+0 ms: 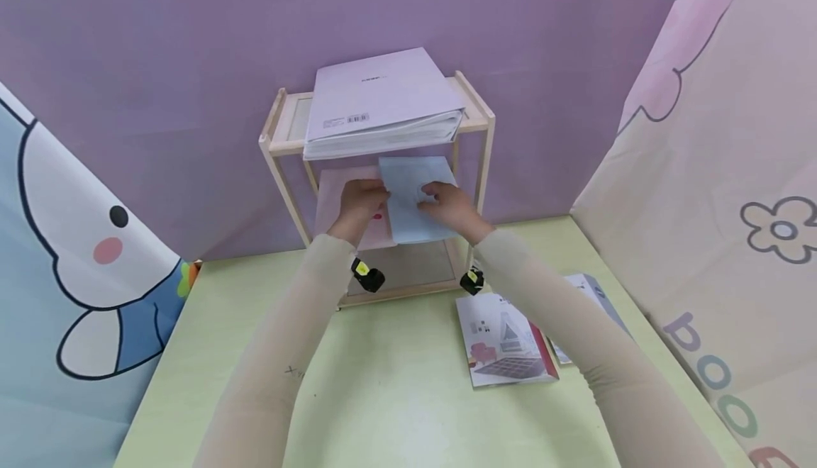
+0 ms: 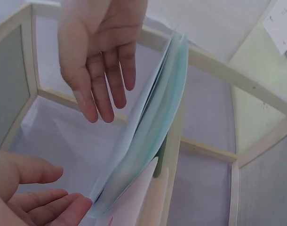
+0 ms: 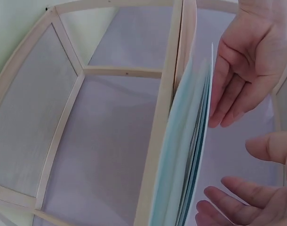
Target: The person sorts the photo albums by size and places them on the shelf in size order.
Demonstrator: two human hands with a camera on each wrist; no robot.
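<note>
A pale blue booklet (image 1: 403,213) stands upright, leaning back in the wooden rack (image 1: 284,188), beside a pink booklet (image 1: 328,198) with a red spot. My left hand (image 1: 360,205) is at the blue booklet's left edge. In the left wrist view that hand (image 2: 35,200) touches the booklet's end with its fingertips, thumb apart. My right hand (image 1: 453,207) is in front of the booklet's right side. Its fingers (image 2: 102,96) are extended and apart from the cover in the left wrist view. In the right wrist view the right hand (image 3: 256,197) has spread, relaxed fingers.
A large, thick white-covered album (image 1: 383,99) lies on the rack's top shelf. On the green table (image 1: 383,383) at right is a white booklet (image 1: 507,340) with a red edge, and another booklet (image 1: 590,294) is partly behind my right sleeve. Printed fabric walls surround the table.
</note>
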